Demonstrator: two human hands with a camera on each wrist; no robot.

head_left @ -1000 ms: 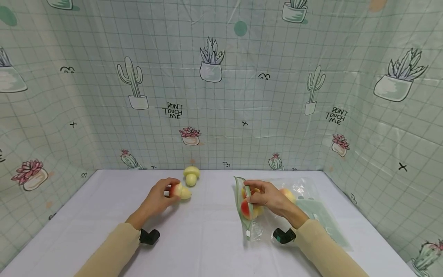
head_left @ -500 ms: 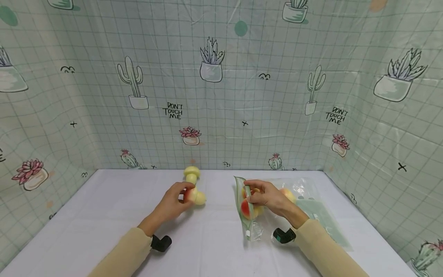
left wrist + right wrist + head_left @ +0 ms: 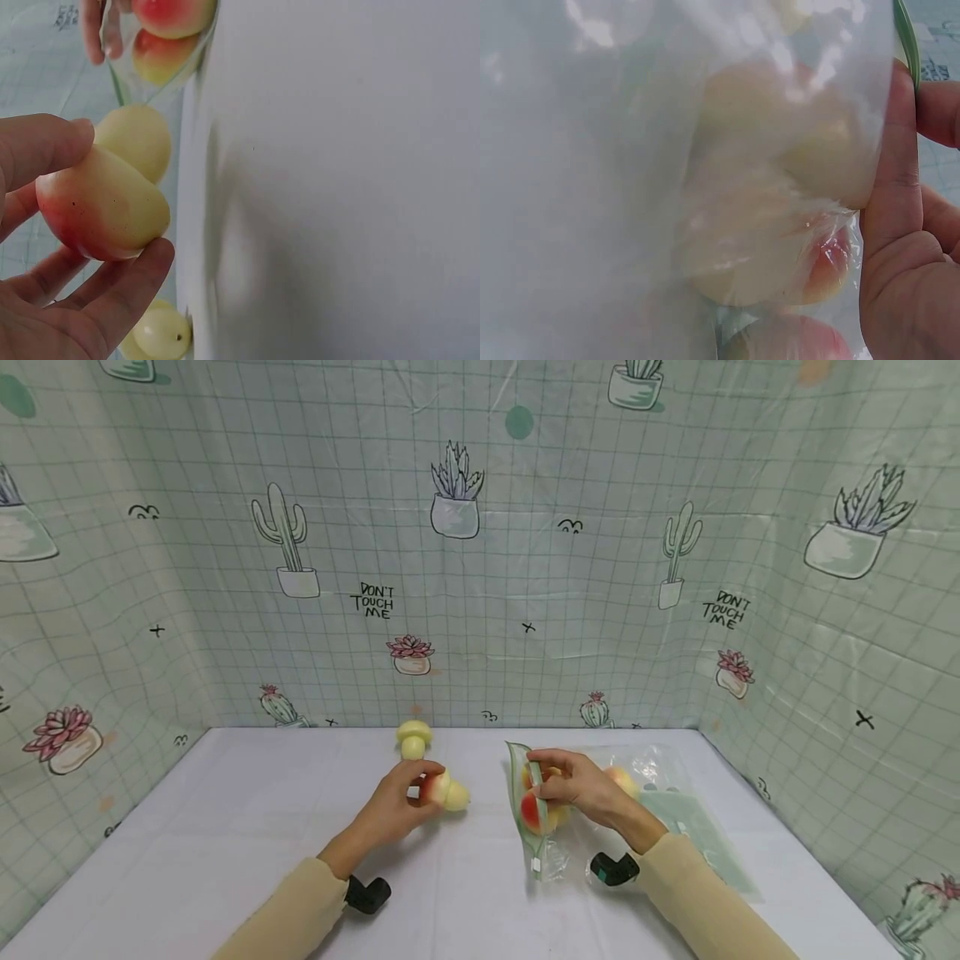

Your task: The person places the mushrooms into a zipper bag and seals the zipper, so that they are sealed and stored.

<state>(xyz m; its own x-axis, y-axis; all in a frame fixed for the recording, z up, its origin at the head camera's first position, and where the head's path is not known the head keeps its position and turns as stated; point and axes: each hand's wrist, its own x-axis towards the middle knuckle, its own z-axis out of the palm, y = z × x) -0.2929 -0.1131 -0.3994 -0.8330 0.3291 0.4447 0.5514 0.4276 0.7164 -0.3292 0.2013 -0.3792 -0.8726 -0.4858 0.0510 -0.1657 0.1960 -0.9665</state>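
Note:
Thumb and fingers of my left hand [image 3: 397, 806] grip a toy mushroom [image 3: 454, 795] with a red-and-yellow cap and a pale yellow stem. In the left wrist view, the mushroom cap [image 3: 105, 206] sits between thumb and fingertips, held above the table. My right hand [image 3: 581, 789] pinches the green-edged mouth of a clear plastic bag [image 3: 516, 797] on the right, which gapes toward the left. Several red-and-yellow pieces [image 3: 531, 812] lie inside the bag; the film and right hand partly hide them. Through hazy film, the right wrist view shows some of these pieces [image 3: 757, 255].
An all-yellow mushroom [image 3: 413, 739] stands at the table's back edge, beyond my left hand. The bag's flat green panel [image 3: 697, 835] stretches over the right side of the white table [image 3: 247, 793]. A patterned curtain [image 3: 480, 577] encloses the back and sides.
My left hand has moved right with the mushroom, passing in front of the yellow one and nearing the bag. The right hand keeps its hold on the bag's mouth, staying in place.

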